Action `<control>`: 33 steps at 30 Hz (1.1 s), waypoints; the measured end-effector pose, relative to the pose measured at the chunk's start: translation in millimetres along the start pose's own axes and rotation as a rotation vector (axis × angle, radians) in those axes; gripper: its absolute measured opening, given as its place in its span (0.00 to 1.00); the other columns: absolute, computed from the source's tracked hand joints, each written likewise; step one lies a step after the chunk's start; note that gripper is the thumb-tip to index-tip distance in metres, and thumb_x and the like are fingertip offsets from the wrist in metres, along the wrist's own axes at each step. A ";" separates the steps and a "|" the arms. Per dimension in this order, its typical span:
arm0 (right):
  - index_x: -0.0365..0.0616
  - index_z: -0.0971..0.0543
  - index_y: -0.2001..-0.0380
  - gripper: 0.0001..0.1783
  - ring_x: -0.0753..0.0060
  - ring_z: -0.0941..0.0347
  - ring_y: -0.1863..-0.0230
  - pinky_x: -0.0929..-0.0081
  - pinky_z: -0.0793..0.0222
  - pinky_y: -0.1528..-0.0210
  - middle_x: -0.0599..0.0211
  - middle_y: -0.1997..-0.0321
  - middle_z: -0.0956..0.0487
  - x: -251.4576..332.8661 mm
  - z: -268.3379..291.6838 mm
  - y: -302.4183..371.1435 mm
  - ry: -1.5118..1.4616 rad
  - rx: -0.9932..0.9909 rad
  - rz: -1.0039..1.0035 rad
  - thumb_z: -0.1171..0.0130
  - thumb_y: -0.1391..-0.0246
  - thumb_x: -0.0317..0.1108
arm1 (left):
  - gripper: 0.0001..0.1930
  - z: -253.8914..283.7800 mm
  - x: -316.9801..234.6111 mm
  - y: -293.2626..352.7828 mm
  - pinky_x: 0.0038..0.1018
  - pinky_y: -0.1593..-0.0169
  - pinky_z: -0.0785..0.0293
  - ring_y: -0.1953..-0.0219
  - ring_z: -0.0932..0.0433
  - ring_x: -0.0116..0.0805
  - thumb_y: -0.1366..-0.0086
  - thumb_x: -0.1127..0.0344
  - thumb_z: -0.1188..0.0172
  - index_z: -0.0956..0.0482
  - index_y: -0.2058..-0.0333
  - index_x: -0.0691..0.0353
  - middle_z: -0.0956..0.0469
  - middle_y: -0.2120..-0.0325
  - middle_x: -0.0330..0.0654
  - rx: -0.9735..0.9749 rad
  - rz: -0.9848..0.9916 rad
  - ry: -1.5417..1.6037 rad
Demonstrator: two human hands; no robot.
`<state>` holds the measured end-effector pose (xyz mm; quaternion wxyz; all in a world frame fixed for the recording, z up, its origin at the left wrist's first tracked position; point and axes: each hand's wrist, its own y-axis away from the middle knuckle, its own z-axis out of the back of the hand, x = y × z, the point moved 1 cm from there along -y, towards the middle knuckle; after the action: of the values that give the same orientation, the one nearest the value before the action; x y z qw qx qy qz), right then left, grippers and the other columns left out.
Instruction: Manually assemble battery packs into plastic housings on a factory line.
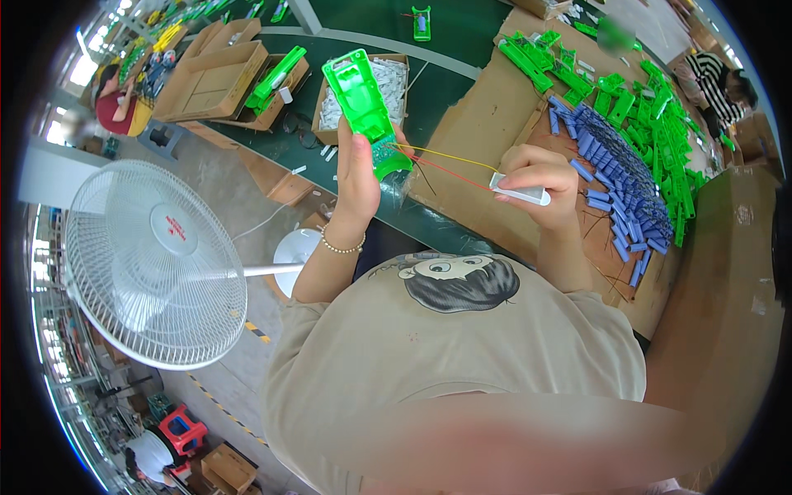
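Observation:
My left hand (360, 177) is closed around a bright green plastic housing (360, 95), held up over the table with its hollow side showing. A clear or pale part sits near its lower end, partly behind my fingers. Between the fingers of my right hand (540, 183) is a small white rectangular plastic piece (521, 190). A yellow wire (450, 154) and red wires (454, 173) run from the housing's lower end across to the white piece. One short dark wire hangs below the housing.
Blue cylindrical cells (619, 165) and green housings (652, 124) lie heaped on cardboard at the right. A carton of small white parts (394, 78) stands behind my left hand, open cardboard boxes (210, 82) farther left. A white fan (157, 264) stands at the left. Other people are in the background.

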<state>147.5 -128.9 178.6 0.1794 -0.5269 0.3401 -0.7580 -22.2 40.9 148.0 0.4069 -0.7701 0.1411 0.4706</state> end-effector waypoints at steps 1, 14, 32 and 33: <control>0.40 0.18 0.74 0.11 0.73 0.27 0.74 0.81 0.37 0.74 0.64 0.74 0.23 -1.0 1.4 1.6 0.033 -0.038 0.041 0.29 0.66 0.22 | 0.24 -0.4 3.8 -0.6 0.29 0.65 0.26 0.69 0.25 0.33 0.29 0.49 0.68 0.43 0.48 0.64 0.28 0.68 0.48 0.009 0.008 0.006; 0.37 0.28 0.64 0.11 0.78 0.26 0.73 0.85 0.33 0.73 0.63 0.71 0.21 -34.4 0.3 -9.9 -0.537 -0.379 -0.626 0.38 0.52 0.23 | 0.22 -38.6 64.8 9.7 0.29 0.59 0.26 0.61 0.25 0.31 0.28 0.57 0.66 0.44 0.42 0.67 0.28 0.57 0.44 0.265 0.299 -0.021; 0.34 0.26 0.62 0.16 0.82 0.26 0.63 0.81 0.29 0.61 0.66 0.65 0.22 -59.0 6.0 5.3 -0.189 -0.600 -0.635 0.34 0.54 0.27 | 0.22 -54.8 77.8 8.4 0.28 0.56 0.30 0.61 0.28 0.31 0.35 0.69 0.56 0.42 0.44 0.69 0.29 0.62 0.45 0.498 0.312 -0.231; 0.33 0.26 0.60 0.18 0.80 0.26 0.62 0.80 0.28 0.59 0.66 0.64 0.22 -57.6 2.9 7.3 -0.150 -0.580 -0.620 0.34 0.54 0.27 | 0.23 -57.4 73.9 5.8 0.28 0.55 0.30 0.60 0.28 0.32 0.36 0.70 0.54 0.42 0.44 0.69 0.30 0.61 0.45 0.482 0.349 -0.253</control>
<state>171.5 -98.7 135.1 -0.1880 -0.6864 0.3508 -0.6086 47.5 5.9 96.0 0.5052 -0.5511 0.3268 0.5781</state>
